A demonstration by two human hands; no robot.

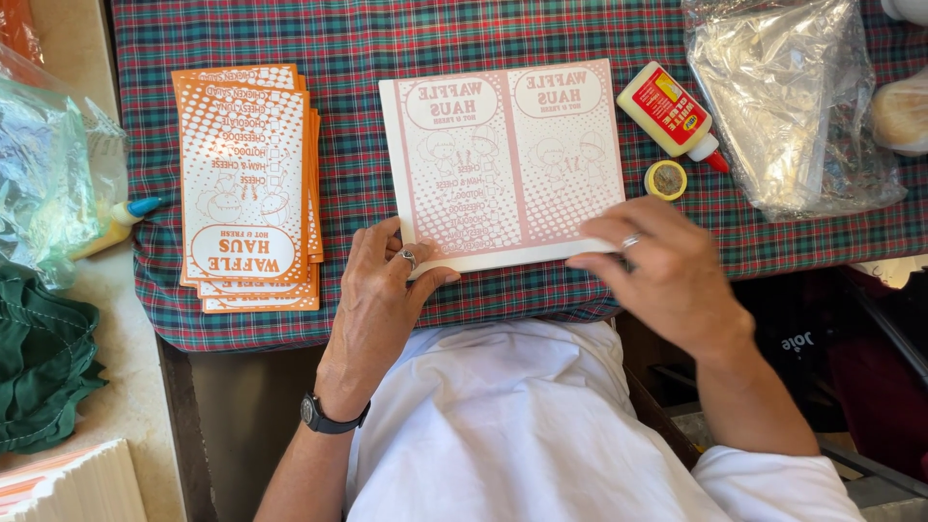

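Observation:
A flat white paper sheet printed in pale pink (503, 159) lies on a plaid cloth (367, 43). My left hand (382, 290) presses its near left corner, thumb on the folded bottom edge, a ring on one finger and a black watch on the wrist. My right hand (667, 271), also ringed, rests fingers flat on the near right edge of the same sheet. A stack of orange printed paper bags (246, 184) lies to the left of the sheet.
A white glue bottle with a red label and red tip (672, 114) and a small round yellow cap (666, 180) lie right of the sheet. Clear plastic bags sit at the right (788, 97) and left (43, 164). Green fabric (43, 358) lies lower left.

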